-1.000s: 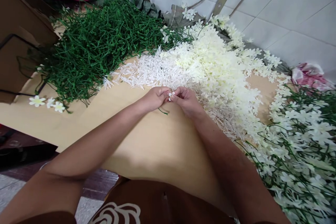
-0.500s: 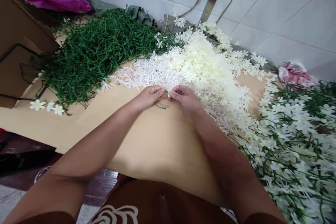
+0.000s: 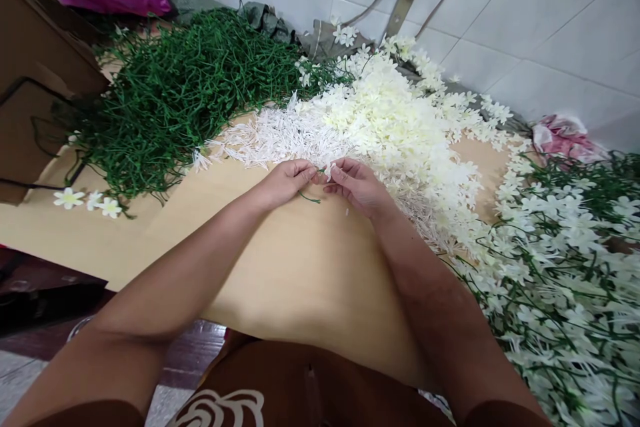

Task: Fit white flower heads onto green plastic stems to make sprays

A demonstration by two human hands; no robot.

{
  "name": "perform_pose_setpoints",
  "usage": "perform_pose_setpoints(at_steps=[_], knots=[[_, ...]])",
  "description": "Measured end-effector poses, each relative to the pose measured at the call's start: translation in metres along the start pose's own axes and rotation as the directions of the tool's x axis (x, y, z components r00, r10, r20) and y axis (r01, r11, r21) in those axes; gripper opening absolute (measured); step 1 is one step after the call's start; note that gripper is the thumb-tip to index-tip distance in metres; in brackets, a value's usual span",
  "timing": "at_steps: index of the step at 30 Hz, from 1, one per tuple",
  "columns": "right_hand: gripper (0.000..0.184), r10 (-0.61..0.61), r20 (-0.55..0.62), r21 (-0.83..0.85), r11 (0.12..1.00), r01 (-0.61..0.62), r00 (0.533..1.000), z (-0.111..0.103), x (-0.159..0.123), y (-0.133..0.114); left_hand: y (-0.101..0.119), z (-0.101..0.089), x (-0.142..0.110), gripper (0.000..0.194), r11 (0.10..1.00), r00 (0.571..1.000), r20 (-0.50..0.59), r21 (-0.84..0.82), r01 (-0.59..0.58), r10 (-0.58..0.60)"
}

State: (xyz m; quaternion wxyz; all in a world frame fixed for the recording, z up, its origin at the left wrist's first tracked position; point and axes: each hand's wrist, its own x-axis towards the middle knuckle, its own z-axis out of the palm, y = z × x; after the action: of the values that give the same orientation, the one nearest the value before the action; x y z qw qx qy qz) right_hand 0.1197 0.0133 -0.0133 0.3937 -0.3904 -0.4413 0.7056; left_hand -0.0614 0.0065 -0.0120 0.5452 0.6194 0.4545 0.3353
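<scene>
My left hand [image 3: 293,181] pinches a thin green plastic stem [image 3: 311,199], whose end curves down below the fingers. Right beside it, my right hand [image 3: 357,185] is closed on a small white artificial flower piece [image 3: 329,171], thumb against forefinger. The fingertips nearly meet, and the flower piece sits at the stem's tip; whether it is fixed there I cannot tell. Just beyond both hands lies a heap of thin white stamen pieces [image 3: 285,135]. Loose creamy-white flower heads [image 3: 400,107] are piled behind and to the right of it.
A mound of green stems [image 3: 185,87] lies at left, near a cardboard box [image 3: 45,93]. Stemmed white flowers [image 3: 565,280] fill the right side. Several flower heads [image 3: 69,198] rest at the left on the cardboard sheet [image 3: 280,267]. A tiled wall [image 3: 500,20] bounds the back.
My right hand has shifted slightly right, and its fingers have spread a little. More of the white flower piece shows between the fingertips. My left hand has hardly moved.
</scene>
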Motion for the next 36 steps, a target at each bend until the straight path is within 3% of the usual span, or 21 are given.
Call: perform_pose_setpoints(at_steps=[3, 6, 8, 11, 13, 15, 18, 20, 23, 24, 27, 30, 33, 36], knots=[[0.047, -0.049, -0.017, -0.101, 0.994, 0.047, 0.999, 0.003, -0.001, -0.003, 0.001, -0.005, -0.002, 0.036, 0.990, 0.999, -0.013, 0.135, -0.032, 0.034], [0.047, -0.046, -0.071, -0.113, 0.993, 0.038, 0.996, 0.001, 0.000, -0.006, 0.007, -0.011, -0.010, 0.038, 0.901, 0.970, -0.062, 0.390, -0.193, 0.235], [0.049, -0.004, -0.106, -0.084, 0.996, -0.005, 0.994, 0.000, 0.000, -0.008, 0.013, -0.013, -0.016, 0.041, 0.792, 0.925, -0.015, 0.521, -0.318, 0.381], [0.053, 0.061, -0.113, -0.069, 0.995, -0.069, 0.992, 0.000, -0.002, -0.012, 0.018, -0.011, -0.021, 0.035, 0.703, 0.892, 0.083, 0.584, -0.405, 0.445], [0.054, 0.092, -0.068, -0.101, 0.990, -0.099, 0.993, 0.000, -0.005, -0.016, 0.019, -0.007, -0.021, 0.032, 0.731, 0.898, 0.081, 0.552, -0.402, 0.433], [0.054, 0.104, -0.009, -0.146, 0.984, -0.104, 0.995, -0.002, -0.008, -0.019, 0.019, -0.006, -0.020, 0.040, 0.842, 0.929, 0.009, 0.419, -0.340, 0.371], [0.053, -0.018, -0.038, -0.246, 0.969, 0.008, 0.999, -0.008, -0.007, -0.024, 0.021, -0.007, -0.019, 0.048, 0.978, 0.981, -0.056, 0.111, -0.177, 0.184], [0.043, -0.191, -0.105, -0.421, 0.898, 0.130, 0.976, -0.010, -0.001, -0.026, 0.022, -0.007, -0.019, 0.050, 0.997, 0.996, 0.041, -0.017, -0.078, 0.078], [0.014, -0.406, -0.048, -0.751, 0.617, 0.235, 0.913, -0.005, 0.016, -0.027, 0.020, 0.000, -0.020, 0.045, 0.999, 0.957, 0.291, -0.035, 0.036, -0.024], [0.007, -0.430, 0.004, -0.829, 0.503, 0.243, 0.903, -0.001, 0.023, -0.026, 0.019, 0.003, -0.021, 0.042, 0.998, 0.936, 0.350, -0.012, 0.054, -0.046], [0.015, -0.385, 0.137, -0.961, 0.171, 0.217, 0.912, 0.013, 0.041, -0.022, 0.013, 0.010, -0.021, 0.032, 0.994, 0.914, 0.402, 0.108, 0.014, -0.057], [0.011, -0.331, 0.157, -0.987, -0.033, 0.155, 0.930, 0.022, 0.050, -0.017, 0.010, 0.011, -0.020, 0.027, 0.962, 0.933, 0.359, 0.261, -0.080, -0.020], [0.012, -0.348, 0.149, -0.988, -0.014, 0.154, 0.926, 0.021, 0.051, -0.014, 0.010, 0.007, -0.021, 0.028, 0.923, 0.933, 0.358, 0.364, -0.122, -0.018], [0.007, -0.450, 0.108, -0.958, 0.191, 0.214, 0.886, 0.013, 0.049, -0.015, 0.011, 0.005, -0.023, 0.033, 0.901, 0.927, 0.375, 0.410, -0.143, -0.023]])
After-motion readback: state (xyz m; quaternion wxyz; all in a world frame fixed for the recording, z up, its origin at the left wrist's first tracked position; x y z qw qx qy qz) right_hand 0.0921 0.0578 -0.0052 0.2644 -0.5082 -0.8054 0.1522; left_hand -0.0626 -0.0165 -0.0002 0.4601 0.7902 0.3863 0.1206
